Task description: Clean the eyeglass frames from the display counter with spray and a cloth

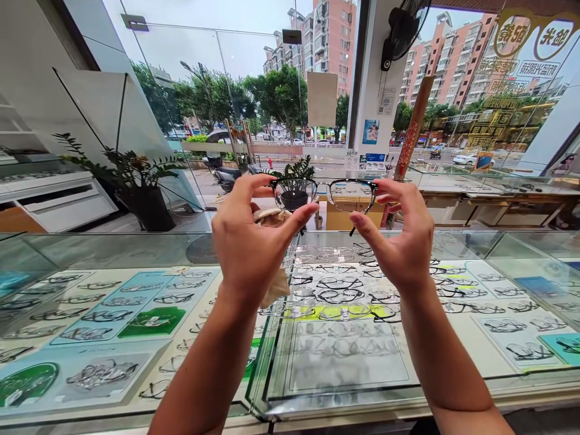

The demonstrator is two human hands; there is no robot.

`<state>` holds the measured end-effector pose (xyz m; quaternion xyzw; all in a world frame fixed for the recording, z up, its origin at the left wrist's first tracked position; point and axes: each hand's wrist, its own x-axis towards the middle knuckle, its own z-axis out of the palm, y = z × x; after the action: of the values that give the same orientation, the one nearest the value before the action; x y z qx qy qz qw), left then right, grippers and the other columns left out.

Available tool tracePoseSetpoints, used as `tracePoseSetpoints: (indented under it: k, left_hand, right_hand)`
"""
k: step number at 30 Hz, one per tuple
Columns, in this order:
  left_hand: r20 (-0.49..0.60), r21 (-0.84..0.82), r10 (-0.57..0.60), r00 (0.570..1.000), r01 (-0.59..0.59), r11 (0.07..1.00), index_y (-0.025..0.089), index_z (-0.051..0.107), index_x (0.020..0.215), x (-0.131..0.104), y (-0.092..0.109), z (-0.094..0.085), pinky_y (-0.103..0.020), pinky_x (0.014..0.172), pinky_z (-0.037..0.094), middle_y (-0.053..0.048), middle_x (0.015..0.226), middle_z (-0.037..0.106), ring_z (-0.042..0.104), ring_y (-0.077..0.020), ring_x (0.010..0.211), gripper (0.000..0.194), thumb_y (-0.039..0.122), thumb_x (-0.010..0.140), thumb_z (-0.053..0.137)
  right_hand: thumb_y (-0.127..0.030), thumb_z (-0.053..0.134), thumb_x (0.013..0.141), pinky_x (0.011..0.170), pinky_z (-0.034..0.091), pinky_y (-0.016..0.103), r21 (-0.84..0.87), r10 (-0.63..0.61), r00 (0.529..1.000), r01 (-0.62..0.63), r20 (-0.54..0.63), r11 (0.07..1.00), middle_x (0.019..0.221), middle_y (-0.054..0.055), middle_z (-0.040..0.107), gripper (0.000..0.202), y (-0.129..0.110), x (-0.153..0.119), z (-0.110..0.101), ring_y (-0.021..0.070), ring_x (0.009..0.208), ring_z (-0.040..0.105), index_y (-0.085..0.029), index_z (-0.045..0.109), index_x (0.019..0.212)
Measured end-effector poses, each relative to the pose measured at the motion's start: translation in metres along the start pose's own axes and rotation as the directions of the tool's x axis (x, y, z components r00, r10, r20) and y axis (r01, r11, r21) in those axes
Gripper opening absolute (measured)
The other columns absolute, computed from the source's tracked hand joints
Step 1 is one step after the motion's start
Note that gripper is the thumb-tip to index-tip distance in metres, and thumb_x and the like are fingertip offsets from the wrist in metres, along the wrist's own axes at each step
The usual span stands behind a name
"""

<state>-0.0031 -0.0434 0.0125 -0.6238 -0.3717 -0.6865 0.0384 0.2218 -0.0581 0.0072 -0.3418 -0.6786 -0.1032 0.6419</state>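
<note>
A pair of glasses (pixel 324 194) with clear lenses and a dark upper rim is held up in front of me, above the glass display case. My left hand (pixel 249 235) pinches its left end and also has a crumpled beige cloth (pixel 275 290) hanging behind the palm. At the right end of the frame, the fingers of my right hand (pixel 401 229) are closed on the rim, with the thumb below the lens. A dark temple tip shows under the right lens.
Below my hands, a glass display case (pixel 348 386) holds rows of glasses. Potted plants (pixel 156 208) stand beyond it at the left and centre. A cardboard box (pixel 348 216) and another glass counter (pixel 489 184) are farther back.
</note>
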Motion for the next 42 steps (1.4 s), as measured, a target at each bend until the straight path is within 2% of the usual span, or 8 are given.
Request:
tracePoseSetpoints:
  k: [6, 12, 23, 30, 34, 42]
  left_hand:
    - [0.088, -0.02, -0.022, 0.996, 0.024, 1.0, 0.028, 0.074, 0.128, 0.003, -0.004, -0.001, -0.028, 0.074, 0.059, -0.008, 0.115, 0.077, 0.074, -0.0256, 0.109, 0.063, 0.048, 0.074, 0.098]
    - [0.054, 0.075, 0.049, 0.997, -0.053, 0.996, 0.029, 0.076, 0.129, 0.004, -0.007, 0.001, -0.031, 0.082, 0.064, -0.007, 0.119, 0.08, 0.078, -0.0256, 0.109, 0.06, 0.053, 0.077, 0.094]
    - [0.033, 0.036, 0.11, 0.993, -0.111, 0.993, 0.031, 0.076, 0.127, 0.004, -0.01, 0.002, -0.037, 0.082, 0.064, -0.006, 0.116, 0.081, 0.078, -0.0272, 0.108, 0.055, 0.048, 0.079, 0.094]
    - [0.023, 0.069, 0.166, 0.986, -0.168, 0.983, 0.034, 0.076, 0.127, 0.004, -0.012, 0.0, -0.041, 0.084, 0.06, -0.004, 0.118, 0.079, 0.076, -0.0271, 0.108, 0.052, 0.047, 0.08, 0.094]
    - [0.014, 0.119, 0.214, 0.977, -0.214, 0.97, 0.035, 0.076, 0.125, 0.005, -0.009, 0.0, -0.041, 0.081, 0.057, -0.005, 0.116, 0.077, 0.072, -0.0265, 0.105, 0.049, 0.05, 0.081, 0.092]
    - [-0.002, 0.124, 0.237, 0.972, -0.235, 0.964, 0.036, 0.075, 0.126, 0.004, -0.007, 0.001, -0.043, 0.079, 0.056, -0.006, 0.11, 0.075, 0.07, -0.0262, 0.099, 0.048, 0.054, 0.083, 0.089]
  right_hand:
    - [-0.05, 0.079, 0.093, 0.097, 0.056, 0.049, -0.008, 0.013, 1.0, -0.013, -0.022, 1.0, 0.122, 0.009, 0.072, 0.045, 0.006, 0.002, 0.0, 0.0273, 0.105, 0.069, -0.027, 0.067, 0.13]
    - [-0.053, 0.078, 0.092, 0.09, 0.059, 0.048, -0.019, 0.0, 0.999, 0.0, -0.037, 1.0, 0.123, 0.007, 0.073, 0.047, 0.016, 0.002, 0.0, 0.0277, 0.104, 0.071, -0.03, 0.066, 0.132]
    - [-0.048, 0.078, 0.093, 0.089, 0.061, 0.047, 0.008, 0.036, 0.999, -0.036, -0.016, 0.999, 0.123, 0.008, 0.073, 0.044, 0.016, 0.005, -0.003, 0.027, 0.106, 0.071, -0.03, 0.069, 0.132]
    - [-0.049, 0.078, 0.093, 0.088, 0.061, 0.047, 0.03, 0.056, 0.998, -0.056, 0.0, 0.998, 0.122, 0.008, 0.073, 0.045, 0.018, 0.005, -0.004, 0.026, 0.102, 0.071, -0.03, 0.07, 0.133]
    - [-0.049, 0.078, 0.093, 0.089, 0.061, 0.047, 0.036, 0.076, 0.997, -0.076, 0.01, 0.996, 0.123, 0.008, 0.073, 0.045, 0.018, 0.005, -0.004, 0.0258, 0.102, 0.071, -0.032, 0.07, 0.134]
    - [-0.046, 0.079, 0.093, 0.091, 0.062, 0.047, 0.074, 0.107, 0.994, -0.109, 0.028, 0.991, 0.123, 0.006, 0.073, 0.043, 0.018, 0.006, -0.005, 0.0248, 0.102, 0.071, -0.034, 0.072, 0.133]
